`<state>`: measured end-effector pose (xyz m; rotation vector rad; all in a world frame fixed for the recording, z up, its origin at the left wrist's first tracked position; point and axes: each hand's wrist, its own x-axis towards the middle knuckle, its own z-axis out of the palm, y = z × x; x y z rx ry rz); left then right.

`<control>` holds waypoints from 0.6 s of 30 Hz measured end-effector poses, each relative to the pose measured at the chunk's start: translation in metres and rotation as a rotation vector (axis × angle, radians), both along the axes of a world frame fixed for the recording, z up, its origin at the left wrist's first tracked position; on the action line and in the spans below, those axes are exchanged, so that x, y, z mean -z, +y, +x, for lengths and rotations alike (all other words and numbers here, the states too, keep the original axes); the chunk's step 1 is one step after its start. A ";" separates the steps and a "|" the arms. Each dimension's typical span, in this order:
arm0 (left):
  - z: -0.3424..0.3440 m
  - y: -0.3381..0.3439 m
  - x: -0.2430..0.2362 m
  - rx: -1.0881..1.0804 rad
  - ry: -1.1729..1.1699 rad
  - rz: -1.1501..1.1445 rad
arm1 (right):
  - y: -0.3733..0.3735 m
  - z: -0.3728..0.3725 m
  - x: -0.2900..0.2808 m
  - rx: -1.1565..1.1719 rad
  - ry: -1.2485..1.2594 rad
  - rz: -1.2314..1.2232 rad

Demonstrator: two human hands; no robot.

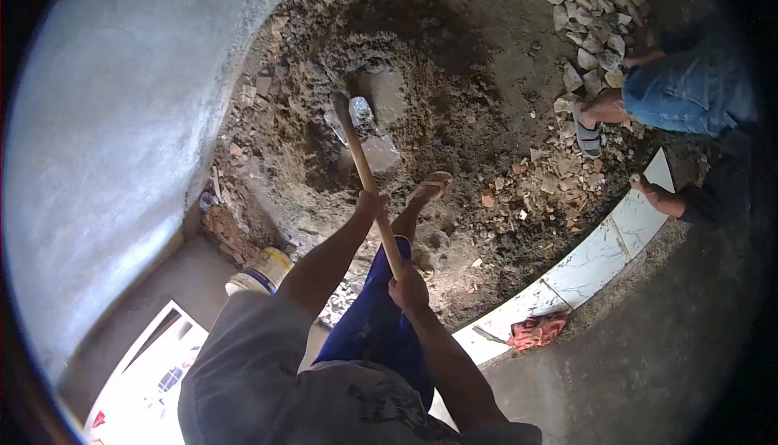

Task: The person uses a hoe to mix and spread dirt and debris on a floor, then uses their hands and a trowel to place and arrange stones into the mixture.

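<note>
Grey plaster covers the big wall (105, 121) on the left side, and it curves in the picture because of the lens. Below it lies a wide bed of brown soil (454, 80) with a dug hollow in the middle. On the right, a row of white tiles (592, 263) makes the border between the soil and a smooth concrete floor (648, 364). Another person (689, 92) in blue jeans and sandals squats at the upper right, next to a heap of pale stones (592, 7). A yellow and white bucket (261, 271) stands at the foot of the wall, and a red rag (536, 330) lies on the tile border.

The person wears blue trousers and has one sandalled foot (429, 187) set on the soil. Both hands are closed around a long wooden handle (369, 181). The left hand (371, 202) wraps it about halfway up, and the right hand (408, 289) wraps it near the back end, close to the body. The handle runs away from the person, up and a little to the left, so the left hand is the nearer one to the working end. This end (342, 104) rests in the hollow, just beside some flat grey pieces (381, 96) half buried in the earth. I cannot tell the exact form of the tool head, because soil hides it.
</note>
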<state>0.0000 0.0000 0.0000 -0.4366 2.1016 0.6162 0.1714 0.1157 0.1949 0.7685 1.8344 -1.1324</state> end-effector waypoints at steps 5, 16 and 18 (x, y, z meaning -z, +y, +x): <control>0.010 0.080 0.036 -0.898 -0.323 0.211 | 0.080 0.049 0.060 -0.078 -0.007 0.162; 0.004 0.074 -0.001 -1.253 -0.317 0.333 | 0.172 0.040 0.092 -0.248 0.121 0.120; -0.027 0.036 -0.007 -0.934 -0.181 0.523 | 0.149 0.012 0.088 -0.106 0.177 0.149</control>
